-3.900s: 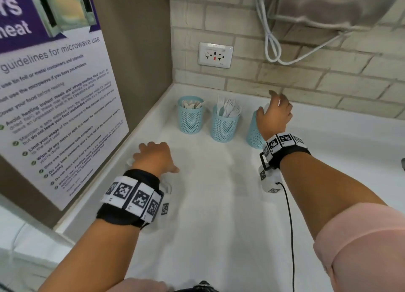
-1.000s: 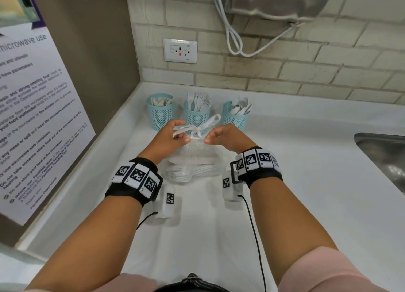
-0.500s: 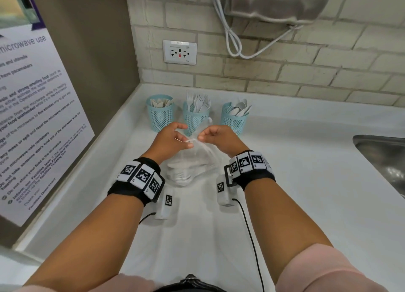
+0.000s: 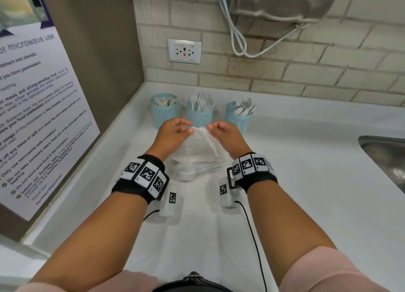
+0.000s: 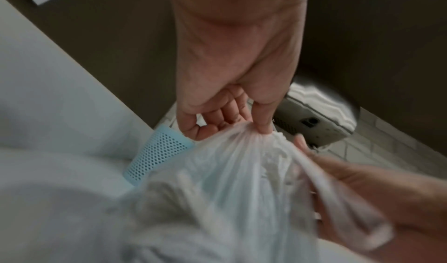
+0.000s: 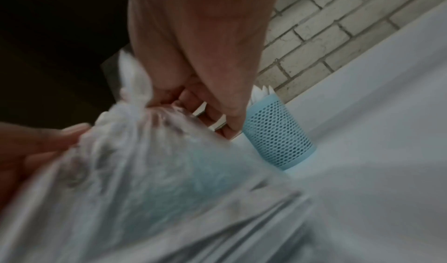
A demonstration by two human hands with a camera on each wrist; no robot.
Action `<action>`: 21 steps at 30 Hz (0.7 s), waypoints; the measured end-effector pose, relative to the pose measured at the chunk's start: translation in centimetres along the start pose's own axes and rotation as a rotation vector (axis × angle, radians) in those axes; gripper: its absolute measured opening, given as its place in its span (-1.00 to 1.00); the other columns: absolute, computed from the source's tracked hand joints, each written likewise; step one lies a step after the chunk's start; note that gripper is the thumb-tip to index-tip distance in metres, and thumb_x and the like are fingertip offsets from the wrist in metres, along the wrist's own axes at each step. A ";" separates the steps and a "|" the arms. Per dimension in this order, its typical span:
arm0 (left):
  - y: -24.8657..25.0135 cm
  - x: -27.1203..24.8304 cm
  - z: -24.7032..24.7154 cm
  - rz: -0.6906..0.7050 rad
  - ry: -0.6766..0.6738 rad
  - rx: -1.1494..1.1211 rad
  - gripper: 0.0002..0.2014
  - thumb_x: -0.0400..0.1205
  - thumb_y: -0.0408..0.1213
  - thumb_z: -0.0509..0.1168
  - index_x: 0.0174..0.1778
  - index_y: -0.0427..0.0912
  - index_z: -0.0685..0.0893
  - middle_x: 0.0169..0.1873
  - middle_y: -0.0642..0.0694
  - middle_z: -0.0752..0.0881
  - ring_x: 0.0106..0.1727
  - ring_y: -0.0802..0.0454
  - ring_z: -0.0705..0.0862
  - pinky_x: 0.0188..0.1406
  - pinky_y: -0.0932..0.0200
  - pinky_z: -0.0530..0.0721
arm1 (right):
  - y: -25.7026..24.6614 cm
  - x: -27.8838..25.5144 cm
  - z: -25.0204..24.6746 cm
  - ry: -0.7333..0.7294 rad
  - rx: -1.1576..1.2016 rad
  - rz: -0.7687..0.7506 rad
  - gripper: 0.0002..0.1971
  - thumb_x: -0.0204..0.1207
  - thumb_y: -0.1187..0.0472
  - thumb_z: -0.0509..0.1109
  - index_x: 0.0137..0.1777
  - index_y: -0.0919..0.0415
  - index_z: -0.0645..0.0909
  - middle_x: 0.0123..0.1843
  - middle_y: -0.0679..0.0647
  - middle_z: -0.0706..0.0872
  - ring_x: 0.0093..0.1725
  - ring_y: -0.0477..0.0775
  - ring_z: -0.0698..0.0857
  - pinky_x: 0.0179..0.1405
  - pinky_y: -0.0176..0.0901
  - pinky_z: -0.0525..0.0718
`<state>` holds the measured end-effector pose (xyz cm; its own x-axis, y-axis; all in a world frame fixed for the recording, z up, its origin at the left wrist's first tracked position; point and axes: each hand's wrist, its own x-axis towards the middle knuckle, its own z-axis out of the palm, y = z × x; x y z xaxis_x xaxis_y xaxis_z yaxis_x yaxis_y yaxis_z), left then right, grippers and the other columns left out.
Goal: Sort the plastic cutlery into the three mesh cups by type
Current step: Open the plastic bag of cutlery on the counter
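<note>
Three cups stand in a row on the counter (image 4: 306, 182) by the brick wall, and we take the middle cup (image 4: 199, 116) as our mark. It holds forks (image 4: 201, 101). The left cup (image 4: 164, 114), on its left, holds what look like knives, though we cannot tell for sure. The right cup (image 4: 238, 117), on its right, holds spoons (image 4: 243, 107).

Just in front of the middle cup our two hands meet over a clear bag (image 4: 197, 155). The left hand (image 4: 173, 136) pinches the gathered neck of the bag between thumb and curled fingers (image 5: 262, 122). The right hand (image 4: 225, 136) clamps the same bunched plastic, its fingers (image 6: 217, 102) curled round it, close beside the left.

The bag hangs down from the hands to the counter, nearer us than the middle cup. More cutlery (image 4: 192, 171) lies inside it at the bottom, blurred through the plastic, so we cannot sort out the types.
</note>
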<state>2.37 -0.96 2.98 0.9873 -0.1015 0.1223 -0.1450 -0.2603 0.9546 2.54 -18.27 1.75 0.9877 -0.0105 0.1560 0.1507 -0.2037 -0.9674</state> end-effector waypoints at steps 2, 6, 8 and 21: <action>0.4 -0.1 0.4 0.007 -0.009 -0.054 -0.74 0.58 -0.36 0.38 0.18 -0.25 0.64 -0.22 -0.13 0.75 -0.17 0.07 0.70 0.05 0.22 0.62 | -0.1 0.0 0.8 -0.028 0.029 -0.022 -0.87 0.51 0.33 0.43 -0.24 0.16 0.63 -0.30 -0.01 0.66 -0.36 -0.30 0.62 -0.19 -0.47 0.61; 0.3 0.1 -0.2 -0.030 0.076 -0.130 -0.75 0.59 -0.39 0.36 0.19 -0.23 0.61 -0.24 -0.07 0.73 -0.22 0.11 0.69 -0.07 0.32 0.61 | 0.0 0.2 0.1 0.114 0.011 -0.026 -0.78 0.56 0.25 0.39 -0.34 0.18 0.58 -0.40 -0.03 0.59 -0.47 -0.35 0.52 -0.23 -0.40 0.50; 0.2 0.0 0.0 -0.042 0.090 -0.139 -0.75 0.60 -0.38 0.34 0.20 -0.18 0.59 -0.22 -0.05 0.73 -0.18 0.11 0.69 -0.08 0.34 0.59 | 0.0 0.0 0.1 0.089 0.015 -0.016 -0.81 0.58 0.24 0.36 -0.28 0.16 0.58 -0.35 -0.05 0.61 -0.40 -0.32 0.55 -0.20 -0.42 0.52; 0.9 -0.1 0.8 0.054 0.220 -0.079 -0.80 0.65 -0.37 0.25 0.19 -0.13 0.54 -0.16 -0.13 0.73 -0.27 0.17 0.69 -0.32 0.58 0.55 | -0.8 -0.1 1.6 0.009 0.053 -0.076 -0.89 0.46 0.29 0.49 -0.09 0.14 0.61 -0.43 0.06 0.52 -0.42 -0.07 0.49 -0.37 -0.38 0.47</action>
<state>2.10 -1.98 3.56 0.9698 0.1010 0.2219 -0.2011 -0.1835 0.9622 2.37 -16.57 2.20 0.9731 -0.0057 0.2305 0.2269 -0.1520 -0.9620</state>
